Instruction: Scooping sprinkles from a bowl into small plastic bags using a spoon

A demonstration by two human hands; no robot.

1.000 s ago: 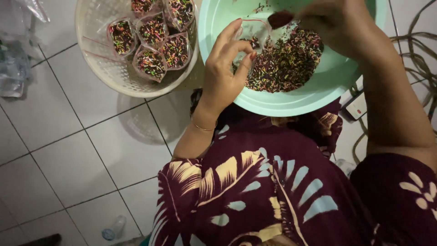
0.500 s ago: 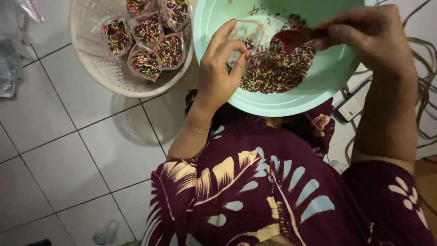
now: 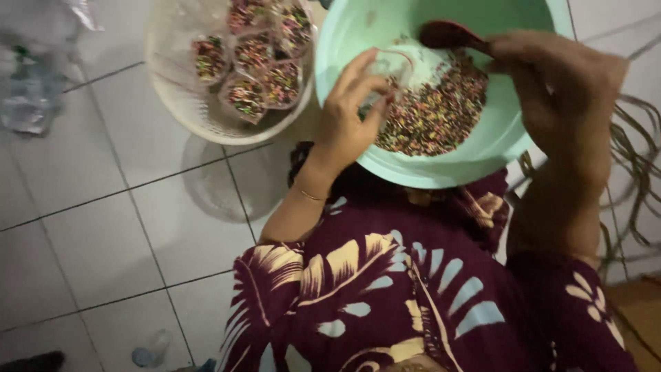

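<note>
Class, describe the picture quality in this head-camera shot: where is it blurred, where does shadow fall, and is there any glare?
Head view: the right hand and its dark red plastic spoon are motion-blurred; the left hand is sharper; a soft shadow lies on the white floor tiles below the white woven plastic basket; no strong glare on the mint-green plastic bowl.

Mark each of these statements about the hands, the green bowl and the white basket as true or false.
1. The right hand holds a dark red spoon over the green bowl. True.
2. The green bowl is empty. False: it holds a heap of multicoloured sprinkles.
3. The left hand holds a small clear bag at the bowl. True.
4. The white basket lies to the right of the bowl. False: it lies to its left and holds small filled packets.
5. The floor is wooden. False: it is white tile.
</note>
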